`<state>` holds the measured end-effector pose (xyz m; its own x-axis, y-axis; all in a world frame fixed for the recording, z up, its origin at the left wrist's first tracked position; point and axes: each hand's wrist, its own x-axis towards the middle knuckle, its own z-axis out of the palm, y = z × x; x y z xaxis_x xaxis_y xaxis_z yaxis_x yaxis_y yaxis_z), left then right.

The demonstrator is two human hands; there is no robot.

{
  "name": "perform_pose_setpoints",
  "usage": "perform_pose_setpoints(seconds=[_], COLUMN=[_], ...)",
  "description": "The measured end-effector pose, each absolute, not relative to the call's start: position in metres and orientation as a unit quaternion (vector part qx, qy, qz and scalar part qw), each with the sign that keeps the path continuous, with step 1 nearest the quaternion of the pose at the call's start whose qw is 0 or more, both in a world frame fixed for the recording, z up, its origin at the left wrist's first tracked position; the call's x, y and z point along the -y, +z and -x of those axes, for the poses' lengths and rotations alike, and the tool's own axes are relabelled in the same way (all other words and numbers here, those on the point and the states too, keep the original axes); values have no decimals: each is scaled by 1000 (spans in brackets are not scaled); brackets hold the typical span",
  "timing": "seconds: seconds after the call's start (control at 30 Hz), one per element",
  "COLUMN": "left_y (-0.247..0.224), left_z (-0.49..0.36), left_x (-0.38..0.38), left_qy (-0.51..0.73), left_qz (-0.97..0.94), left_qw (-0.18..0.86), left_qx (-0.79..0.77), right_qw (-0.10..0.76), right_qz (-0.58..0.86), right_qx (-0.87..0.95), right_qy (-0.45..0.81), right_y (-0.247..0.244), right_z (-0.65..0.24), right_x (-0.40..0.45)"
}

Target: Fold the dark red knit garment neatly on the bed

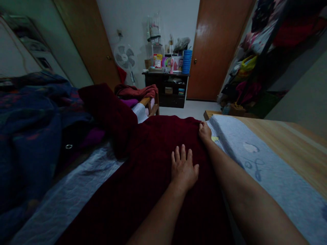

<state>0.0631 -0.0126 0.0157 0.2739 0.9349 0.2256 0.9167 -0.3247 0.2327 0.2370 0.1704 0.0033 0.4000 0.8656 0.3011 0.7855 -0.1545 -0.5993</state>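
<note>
A dark red garment (158,153) is spread over the bed in front of me, with a sleeve-like part (107,112) stretching out to the far left. Palm down on its middle lies my left hand (184,168), fingers spread and thumb to the right. My right hand (205,132) is closed on the garment's far right edge, pinching the cloth. The near end of the garment runs out of view at the bottom, and its folds are hard to make out in the dim light.
Patterned light bedding (84,180) shows on the left beside a heap of blue printed cloth (33,129). A grey-blue printed cover (255,156) and a wooden board (288,136) lie right. Beyond stand a chair with clothes (153,109), a fan (125,58) and a dark cabinet (166,90).
</note>
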Motion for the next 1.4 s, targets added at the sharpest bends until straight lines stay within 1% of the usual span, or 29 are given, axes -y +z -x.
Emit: perform_pose_setpoints(seconds=[0.13, 0.27, 0.37, 0.5, 0.6, 0.8, 0.9, 1.13, 1.3, 1.4], left_y=[16, 16, 16, 16, 17, 15, 14, 13, 13, 13], left_z=[-63, -63, -63, -64, -64, -66, -66, -67, -67, -67], left_x=[12, 12, 12, 12, 12, 10, 10, 11, 10, 10], left_qy=[161, 159, 164, 163, 161, 168, 168, 164, 162, 162], left_qz=[-799, -797, -797, -796, -793, -760, -740, -736, -736, -732], left_qw=[31, 39, 36, 39, 41, 46, 48, 52, 55, 58], left_qx=[-578, -581, -581, -582, -586, -626, -650, -654, -655, -659], right_qw=[325, 284, 291, 310, 290, 162, 117, 77, 77, 77], right_qz=[767, 764, 750, 710, 677, 658, 659, 663, 669, 665], right_qx=[551, 578, 586, 619, 668, 734, 743, 744, 738, 738], right_qy=[45, -39, -99, -127, -107, -47, -8, 29, 35, 81], right_y=[2, 4, 11, 22, 27, 13, 5, 8, 12, 18], right_z=[-234, -227, -222, -215, -209, -200, -200, -201, -198, -193], right_x=[-165, -159, -152, -142, -134, -120, -117, -127, -129, -124])
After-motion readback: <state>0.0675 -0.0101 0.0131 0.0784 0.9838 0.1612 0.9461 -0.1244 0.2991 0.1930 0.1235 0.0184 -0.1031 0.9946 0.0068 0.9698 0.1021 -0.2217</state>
